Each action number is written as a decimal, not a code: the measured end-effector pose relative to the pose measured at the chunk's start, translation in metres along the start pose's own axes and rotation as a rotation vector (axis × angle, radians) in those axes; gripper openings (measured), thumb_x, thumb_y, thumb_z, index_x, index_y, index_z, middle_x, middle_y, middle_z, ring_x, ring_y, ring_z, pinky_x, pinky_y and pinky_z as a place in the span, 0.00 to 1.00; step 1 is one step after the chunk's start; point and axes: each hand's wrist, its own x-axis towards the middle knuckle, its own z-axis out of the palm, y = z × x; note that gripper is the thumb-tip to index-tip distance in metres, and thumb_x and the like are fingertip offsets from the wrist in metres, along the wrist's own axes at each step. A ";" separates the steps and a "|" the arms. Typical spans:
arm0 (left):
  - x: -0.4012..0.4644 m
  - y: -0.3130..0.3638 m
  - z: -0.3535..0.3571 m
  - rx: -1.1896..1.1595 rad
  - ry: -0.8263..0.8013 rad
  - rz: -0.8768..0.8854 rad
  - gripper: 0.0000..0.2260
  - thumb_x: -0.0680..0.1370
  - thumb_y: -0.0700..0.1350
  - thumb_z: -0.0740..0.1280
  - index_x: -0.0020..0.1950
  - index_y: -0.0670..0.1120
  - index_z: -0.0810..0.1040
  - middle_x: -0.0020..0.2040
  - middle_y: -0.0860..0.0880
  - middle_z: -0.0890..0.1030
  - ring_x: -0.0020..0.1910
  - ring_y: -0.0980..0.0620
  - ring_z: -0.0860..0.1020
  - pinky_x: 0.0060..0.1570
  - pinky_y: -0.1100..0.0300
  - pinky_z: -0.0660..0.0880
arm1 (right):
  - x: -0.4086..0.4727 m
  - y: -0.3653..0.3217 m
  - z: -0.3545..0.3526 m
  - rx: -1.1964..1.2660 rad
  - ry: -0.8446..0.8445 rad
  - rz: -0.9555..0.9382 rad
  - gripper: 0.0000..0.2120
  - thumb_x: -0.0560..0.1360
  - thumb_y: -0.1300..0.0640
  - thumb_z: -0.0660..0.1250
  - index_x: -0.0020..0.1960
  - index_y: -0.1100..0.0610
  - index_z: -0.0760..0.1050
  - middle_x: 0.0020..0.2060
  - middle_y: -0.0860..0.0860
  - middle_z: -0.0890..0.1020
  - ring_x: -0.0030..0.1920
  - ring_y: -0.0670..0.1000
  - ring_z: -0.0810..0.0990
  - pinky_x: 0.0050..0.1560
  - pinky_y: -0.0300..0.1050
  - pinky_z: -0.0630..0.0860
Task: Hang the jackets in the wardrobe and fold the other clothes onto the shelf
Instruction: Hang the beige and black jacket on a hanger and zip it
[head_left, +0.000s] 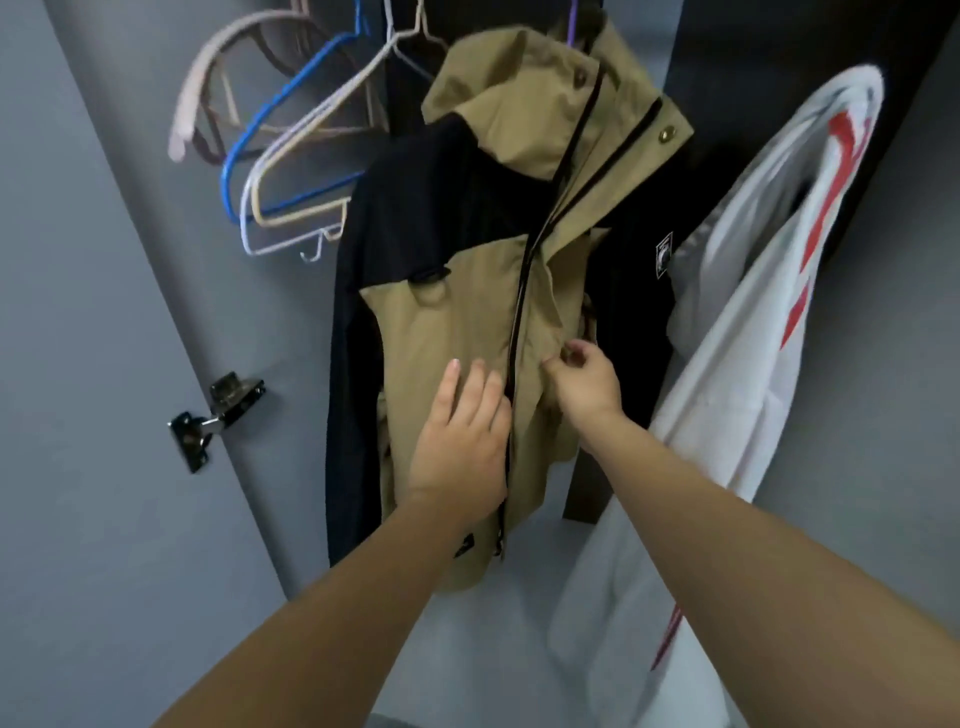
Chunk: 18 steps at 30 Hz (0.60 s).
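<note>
Head view: tan-and-black zip-front shell jacket (467, 291) hangs on a purple hanger (571, 26) inside the wardrobe, between a bunch of bare blue, white and beige hangers (291, 156) and a white garment with red stripes (779, 291). Left hand (462, 441) lies flat on the left front panel, fingers straight. Right hand (584, 384) pinches the right panel edge beside the black zip (519, 322). Looks light, soft, slick fabric that swings freely; best taken at the zip edges or hem.
</note>
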 end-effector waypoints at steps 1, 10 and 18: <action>-0.005 0.010 0.018 -0.007 -0.022 -0.008 0.27 0.79 0.48 0.51 0.77 0.40 0.60 0.77 0.39 0.58 0.77 0.38 0.52 0.73 0.38 0.32 | -0.003 0.019 0.007 -0.040 0.009 -0.009 0.26 0.75 0.48 0.69 0.71 0.54 0.70 0.66 0.53 0.76 0.64 0.55 0.75 0.66 0.52 0.72; -0.064 0.092 0.157 -0.285 -0.026 -0.051 0.12 0.77 0.43 0.58 0.59 0.45 0.72 0.57 0.44 0.73 0.56 0.43 0.70 0.51 0.52 0.64 | -0.031 0.160 0.055 -0.156 0.010 -0.200 0.25 0.75 0.44 0.68 0.67 0.54 0.71 0.64 0.53 0.73 0.60 0.53 0.74 0.59 0.48 0.72; -0.095 0.132 0.241 -0.820 -0.298 -0.446 0.08 0.76 0.42 0.59 0.51 0.43 0.76 0.51 0.42 0.80 0.49 0.40 0.78 0.42 0.56 0.70 | -0.043 0.237 0.065 -0.234 -0.094 -0.073 0.14 0.77 0.56 0.65 0.61 0.58 0.75 0.56 0.57 0.79 0.55 0.57 0.78 0.58 0.53 0.77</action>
